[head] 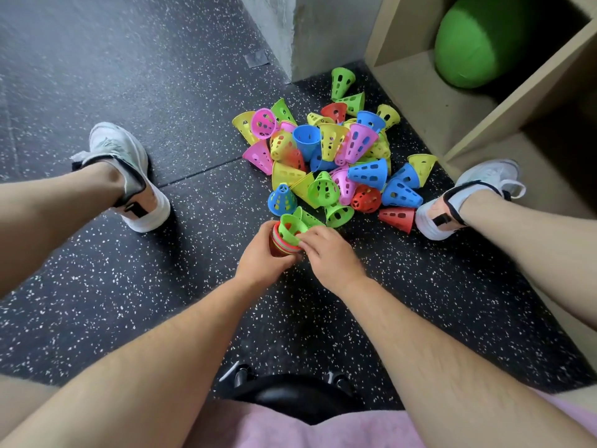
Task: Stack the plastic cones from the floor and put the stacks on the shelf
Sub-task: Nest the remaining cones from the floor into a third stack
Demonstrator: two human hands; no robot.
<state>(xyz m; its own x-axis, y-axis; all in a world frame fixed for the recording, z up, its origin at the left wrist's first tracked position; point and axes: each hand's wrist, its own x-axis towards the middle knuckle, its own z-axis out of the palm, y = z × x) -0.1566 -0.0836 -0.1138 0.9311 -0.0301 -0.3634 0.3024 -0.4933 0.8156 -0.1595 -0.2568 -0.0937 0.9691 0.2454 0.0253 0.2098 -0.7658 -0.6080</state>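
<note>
Cones point(329, 156) on a speckled black floor point(161, 76)
Left hand point(258, 257) grips the stack point(279, 244); right hand point(329, 253) pinches a green cone point(290, 226) on top.

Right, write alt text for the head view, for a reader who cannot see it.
A person's left hand grips a stack of nested cones while the right hand fits a green cone on top. Loose cones lie piled on the speckled floor beside a wooden shelf.

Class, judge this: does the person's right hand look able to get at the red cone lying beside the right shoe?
Probably yes, once freed: the right hand pinches the green cone on the stack. The red cone lies uncovered at the near edge of the pile, only bare floor between.
</note>
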